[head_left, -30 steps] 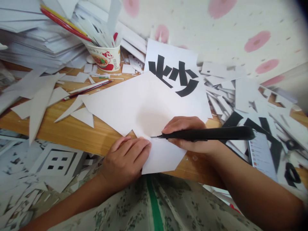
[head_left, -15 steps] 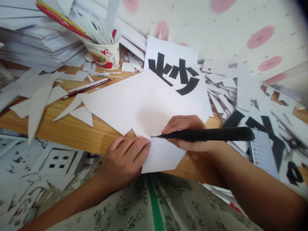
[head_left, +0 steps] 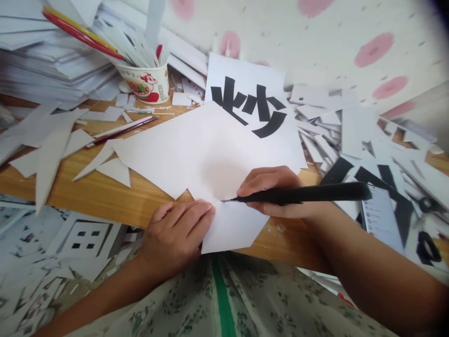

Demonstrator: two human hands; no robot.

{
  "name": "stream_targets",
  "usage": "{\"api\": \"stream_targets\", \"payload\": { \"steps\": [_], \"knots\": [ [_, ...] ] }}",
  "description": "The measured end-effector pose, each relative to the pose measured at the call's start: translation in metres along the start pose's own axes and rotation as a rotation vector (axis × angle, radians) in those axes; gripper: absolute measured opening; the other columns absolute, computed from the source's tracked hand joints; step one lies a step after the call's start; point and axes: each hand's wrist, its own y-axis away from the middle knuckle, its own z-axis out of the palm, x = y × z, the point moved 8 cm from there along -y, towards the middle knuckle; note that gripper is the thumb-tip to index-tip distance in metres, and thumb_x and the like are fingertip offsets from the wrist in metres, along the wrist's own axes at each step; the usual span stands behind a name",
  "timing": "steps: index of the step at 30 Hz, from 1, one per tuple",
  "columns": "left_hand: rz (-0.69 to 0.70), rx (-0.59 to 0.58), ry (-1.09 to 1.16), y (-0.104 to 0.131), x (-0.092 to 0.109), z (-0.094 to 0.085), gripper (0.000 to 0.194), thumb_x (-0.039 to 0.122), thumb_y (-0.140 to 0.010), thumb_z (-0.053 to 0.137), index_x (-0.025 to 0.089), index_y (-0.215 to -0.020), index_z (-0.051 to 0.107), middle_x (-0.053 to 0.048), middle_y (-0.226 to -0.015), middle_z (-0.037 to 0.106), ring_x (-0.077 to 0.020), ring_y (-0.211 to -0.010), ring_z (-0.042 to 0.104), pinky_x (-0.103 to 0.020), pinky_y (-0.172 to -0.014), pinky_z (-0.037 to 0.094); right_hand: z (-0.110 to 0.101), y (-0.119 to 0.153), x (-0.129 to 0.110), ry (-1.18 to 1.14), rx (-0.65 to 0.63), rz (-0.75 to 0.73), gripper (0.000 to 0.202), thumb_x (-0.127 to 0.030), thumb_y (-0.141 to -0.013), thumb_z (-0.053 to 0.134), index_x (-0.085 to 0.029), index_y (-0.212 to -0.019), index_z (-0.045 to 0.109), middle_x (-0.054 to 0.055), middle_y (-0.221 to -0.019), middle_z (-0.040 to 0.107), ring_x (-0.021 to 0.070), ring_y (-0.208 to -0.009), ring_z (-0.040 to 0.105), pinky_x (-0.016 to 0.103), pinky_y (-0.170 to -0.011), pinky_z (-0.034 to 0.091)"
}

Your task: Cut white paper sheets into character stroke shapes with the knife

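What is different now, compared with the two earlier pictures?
The black knife and right hand moved slightly to the right over the white sheet, so the blade is farther from the left hand. Nothing was taken hold of or let go. The left hand, sheet, cup and phone stayed in place; the camera view shifted a little.

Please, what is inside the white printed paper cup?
The white printed paper cup holds thin white strips, a long red piece and a long yellow piece. Its wall covers their lower ends and the bottom.
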Motion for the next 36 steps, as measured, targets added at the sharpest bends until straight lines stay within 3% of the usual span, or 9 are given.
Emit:
{"api": "stream_targets", "payload": {
  "steps": [9, 20, 36],
  "knots": [
    [0.02, -0.01, -0.006, 0.002, 0.001, 0.001, 0.033, 0.002, -0.077, 0.05, 0.012, -0.104, 0.065, -0.009, -0.107, 0.074, -0.0256, -0.088, 0.068, -0.04, -0.072, 0.043, -0.012, 0.002, -0.002, -0.038, 0.124, 0.025, 0.027, -0.006, -0.081, 0.067, -0.017, -0.105, 0.072, 0.009, -0.094, 0.071, 0.0171, -0.087, 0.07, 0.028, -0.074, 0.057],
    [0.022, -0.012, -0.011, 0.001, 0.001, 0.001, 0.033, 0.001, -0.077, 0.05, 0.013, -0.104, 0.066, -0.009, -0.106, 0.074, -0.0257, -0.087, 0.068, -0.04, -0.071, 0.043, 0.001, -0.004, 0.001, -0.069, 0.098, -0.004, 0.025, -0.005, -0.079, 0.069, -0.015, -0.102, 0.071, 0.009, -0.092, 0.072, 0.018, -0.09, 0.07, 0.031, -0.078, 0.057],
    [0.031, 0.005, -0.008, 0.0, 0.002, 0.001, 0.031, 0.003, -0.078, 0.05, 0.013, -0.103, 0.065, -0.009, -0.105, 0.074, -0.026, -0.088, 0.068, -0.04, -0.071, 0.043, 0.003, -0.005, 0.003, -0.048, 0.072, -0.02, 0.023, -0.007, -0.081, 0.068, -0.013, -0.104, 0.069, 0.009, -0.092, 0.069, 0.0162, -0.09, 0.068, 0.029, -0.077, 0.055]
  ]
}}
